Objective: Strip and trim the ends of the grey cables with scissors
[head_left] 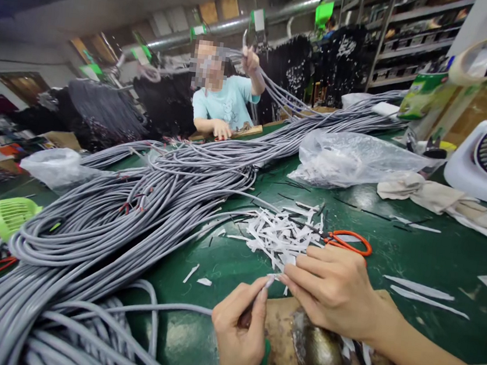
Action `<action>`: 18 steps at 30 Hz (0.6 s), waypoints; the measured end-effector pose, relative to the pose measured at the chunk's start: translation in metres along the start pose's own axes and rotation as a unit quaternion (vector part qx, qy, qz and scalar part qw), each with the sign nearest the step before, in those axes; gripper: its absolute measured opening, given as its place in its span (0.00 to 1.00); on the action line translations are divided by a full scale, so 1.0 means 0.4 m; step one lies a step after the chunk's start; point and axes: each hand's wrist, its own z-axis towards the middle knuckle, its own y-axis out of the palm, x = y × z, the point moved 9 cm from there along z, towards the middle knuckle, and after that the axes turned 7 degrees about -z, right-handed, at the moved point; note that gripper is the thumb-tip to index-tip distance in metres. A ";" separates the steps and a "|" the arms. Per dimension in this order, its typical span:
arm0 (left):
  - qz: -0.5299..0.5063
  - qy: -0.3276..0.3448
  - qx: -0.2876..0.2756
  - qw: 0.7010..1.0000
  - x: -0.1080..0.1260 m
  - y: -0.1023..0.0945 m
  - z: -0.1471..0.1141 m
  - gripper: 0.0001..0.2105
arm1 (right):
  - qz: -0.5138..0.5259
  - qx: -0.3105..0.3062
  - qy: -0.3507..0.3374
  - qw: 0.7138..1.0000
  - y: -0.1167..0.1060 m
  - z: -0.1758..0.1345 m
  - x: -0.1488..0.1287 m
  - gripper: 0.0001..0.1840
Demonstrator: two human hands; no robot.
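My left hand is closed on a grey cable, its thumb and fingers pinching close to the cable's end. My right hand meets it there, fingertips pinched together at the cable tip; a small whitish bit shows between the two hands, too small to name. Below them lies a worn wooden board with a metal block-like piece on it. Just beyond my hands is a heap of white strips, with orange-handled scissors beside it.
Long bundles of grey cable cover the left and middle of the green table. Farther back are a clear plastic bag, gloves and a fan. Across the table a person holds up cables. A green basket sits left.
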 end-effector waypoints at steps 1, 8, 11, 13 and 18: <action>0.002 -0.001 -0.003 1.000 0.000 0.001 0.001 0.08 | 0.002 -0.010 -0.008 1.000 0.003 0.000 0.000 0.14; -0.002 -0.002 -0.024 1.000 0.000 0.012 0.005 0.09 | -0.010 -0.059 -0.020 0.998 0.027 -0.006 0.001 0.15; 0.004 0.004 -0.022 1.000 0.000 0.011 0.004 0.09 | -0.026 -0.046 -0.018 0.998 0.025 -0.006 -0.001 0.14; 0.005 0.002 -0.018 1.000 0.000 0.008 0.004 0.08 | -0.023 -0.046 -0.023 0.998 0.023 -0.006 -0.002 0.14; -0.005 -0.010 -0.020 1.000 -0.003 0.007 0.005 0.08 | 0.043 -0.089 -0.021 0.995 0.035 -0.012 -0.002 0.16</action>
